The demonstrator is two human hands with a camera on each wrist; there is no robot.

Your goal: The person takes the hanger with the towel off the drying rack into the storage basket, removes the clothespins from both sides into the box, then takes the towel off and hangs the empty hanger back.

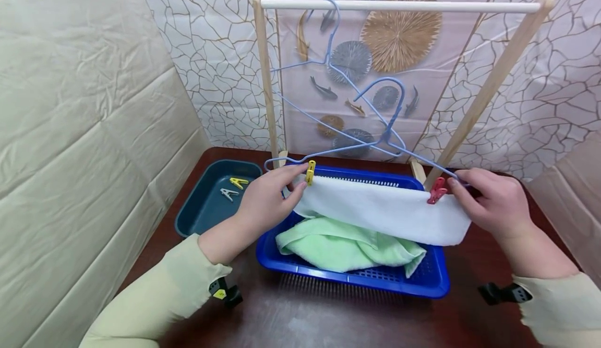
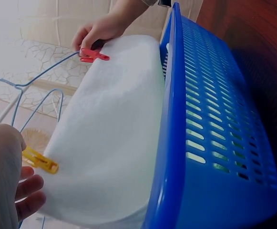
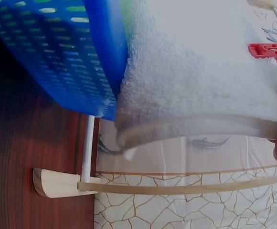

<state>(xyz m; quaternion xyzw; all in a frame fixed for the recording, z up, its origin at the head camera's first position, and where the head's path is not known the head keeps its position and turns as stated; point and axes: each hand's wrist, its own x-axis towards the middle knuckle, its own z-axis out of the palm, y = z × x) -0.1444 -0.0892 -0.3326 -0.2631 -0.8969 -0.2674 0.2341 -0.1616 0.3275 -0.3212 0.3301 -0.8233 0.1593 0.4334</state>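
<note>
A folded white towel (image 1: 375,207) hangs from the bottom bar of a blue wire hanger (image 1: 343,148), clipped by a yellow clothespin (image 1: 310,172) at its left and a red clothespin (image 1: 437,191) at its right. My left hand (image 1: 265,194) grips the hanger's left end, with thumb and index fingertips right beside the yellow clothespin; the bar there is hidden by the hand. My right hand (image 1: 495,202) pinches the hanger's right end, just beyond the red clothespin. Below the towel, a light green towel (image 1: 343,246) lies in a blue plastic basket (image 1: 352,280).
Behind the basket stands a wooden rack with a white rod (image 1: 399,6). A second blue hanger (image 1: 334,35) hangs from that rod. To the left, a dark teal tray (image 1: 197,207) holds a yellow clothespin (image 1: 239,182) and a white clothespin (image 1: 229,194).
</note>
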